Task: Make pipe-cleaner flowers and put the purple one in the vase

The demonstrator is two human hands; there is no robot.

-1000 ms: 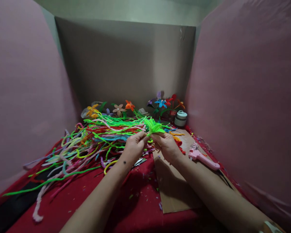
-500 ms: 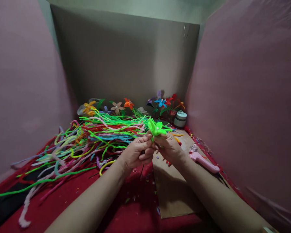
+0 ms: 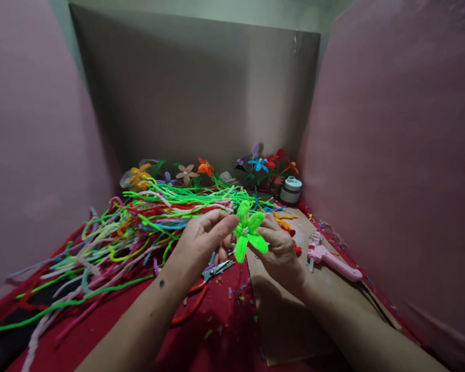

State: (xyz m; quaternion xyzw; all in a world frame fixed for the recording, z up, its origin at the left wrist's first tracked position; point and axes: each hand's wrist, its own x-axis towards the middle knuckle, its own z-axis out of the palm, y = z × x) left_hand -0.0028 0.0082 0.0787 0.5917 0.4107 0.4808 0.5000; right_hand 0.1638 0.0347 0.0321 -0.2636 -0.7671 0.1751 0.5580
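Observation:
A bright green pipe-cleaner flower (image 3: 257,222) with a pale beaded centre is tilted so its front faces me. My right hand (image 3: 279,250) grips it from behind at the right; those fingertips are partly hidden by the petals. At the flower's left side, my left hand (image 3: 207,235) has thumb and forefinger closed at a petal's edge, its other fingers curled loosely below. Red-handled scissors (image 3: 191,305) lie on the red cloth, just under my left hand.
Many coloured pipe cleaners (image 3: 139,227) are heaped at the left. To the right, a pink glue gun (image 3: 335,263) rests on a cardboard sheet (image 3: 290,320). Finished flowers (image 3: 186,174) and a lidded jar (image 3: 291,190) stand along the back. Pink walls (image 3: 403,155) rise at both sides.
The green flower has turned from a side-on pose to face me and sits slightly lower. My hands have moved a little apart, and the scissors have come into sight.

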